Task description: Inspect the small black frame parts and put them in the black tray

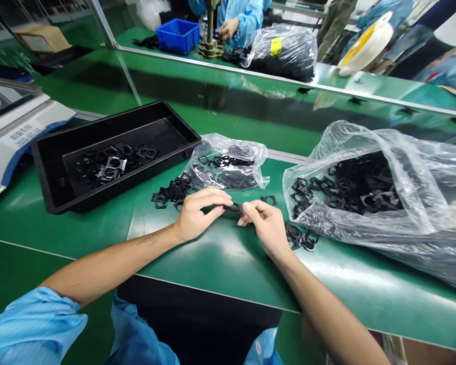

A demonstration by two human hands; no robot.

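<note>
Between my left hand (199, 215) and my right hand (264, 223) is a small black plastic part (233, 207), seen nearly edge-on. Both hands pinch it, one at each end, just above the green tabletop. Behind my left fingers lies a loose pile of black ring-shaped plastic parts (175, 190), spilling from a small clear plastic bag (247, 175). One black frame (269, 199) lies flat beyond my right fingers. To the right of that hand, several more black parts (300, 237) lie in front of a large clear bag (365, 137) full of similar pieces.
A black tray (117, 190) at the left holds several black parts. Left of it stands a white and blue machine (26, 132). A metal rail (220, 66) runs across behind. Past it are a blue bin (178, 36), another filled bag (285, 56) and a co-worker's hand (228, 29).
</note>
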